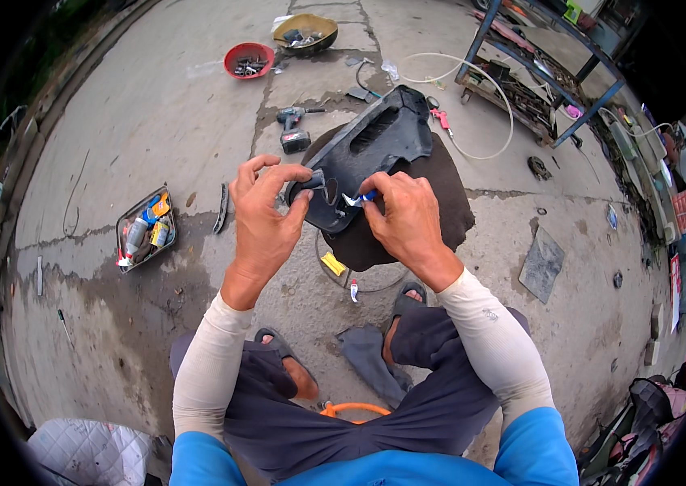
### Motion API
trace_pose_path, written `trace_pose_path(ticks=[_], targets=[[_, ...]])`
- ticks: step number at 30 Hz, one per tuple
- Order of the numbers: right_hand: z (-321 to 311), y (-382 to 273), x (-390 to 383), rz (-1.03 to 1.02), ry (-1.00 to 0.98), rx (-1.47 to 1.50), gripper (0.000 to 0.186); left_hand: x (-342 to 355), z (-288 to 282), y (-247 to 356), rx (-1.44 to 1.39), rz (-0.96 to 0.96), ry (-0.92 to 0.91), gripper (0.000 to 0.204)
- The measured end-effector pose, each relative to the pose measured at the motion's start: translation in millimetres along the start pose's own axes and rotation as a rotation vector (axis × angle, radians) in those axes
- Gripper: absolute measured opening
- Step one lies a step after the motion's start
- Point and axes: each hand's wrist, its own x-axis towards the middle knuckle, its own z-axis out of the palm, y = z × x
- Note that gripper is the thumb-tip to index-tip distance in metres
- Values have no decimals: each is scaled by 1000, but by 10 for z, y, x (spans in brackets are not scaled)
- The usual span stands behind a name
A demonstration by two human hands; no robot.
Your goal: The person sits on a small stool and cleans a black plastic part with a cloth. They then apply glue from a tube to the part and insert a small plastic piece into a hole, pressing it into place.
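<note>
A black moulded plastic part with a long slot lies across a round, dark brown padded top in front of me. My left hand pinches a curved dark piece between thumb and fingers at the near left end of the part. Whether that piece is joined to the part I cannot tell. My right hand is closed on a small blue and white tube, its tip pointing left toward the part's near end. On the ground below lie a yellow packet and a small white tube with a red end.
Beyond the part rest a cordless impact driver, a red bowl of metal pieces and a tan bowl. A tray of bottles stands left. At far right, a pink air gun on a hose lies near a blue-framed rack.
</note>
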Motion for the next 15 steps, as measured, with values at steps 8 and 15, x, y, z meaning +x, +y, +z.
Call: trace_pose_path(ticks=[8, 15], targets=[[50, 8, -30, 219, -92, 168, 13, -8, -18, 15, 72, 102, -4, 30], [-7, 177, 26, 574, -100, 600, 19, 3, -2, 32, 104, 136, 12, 30]])
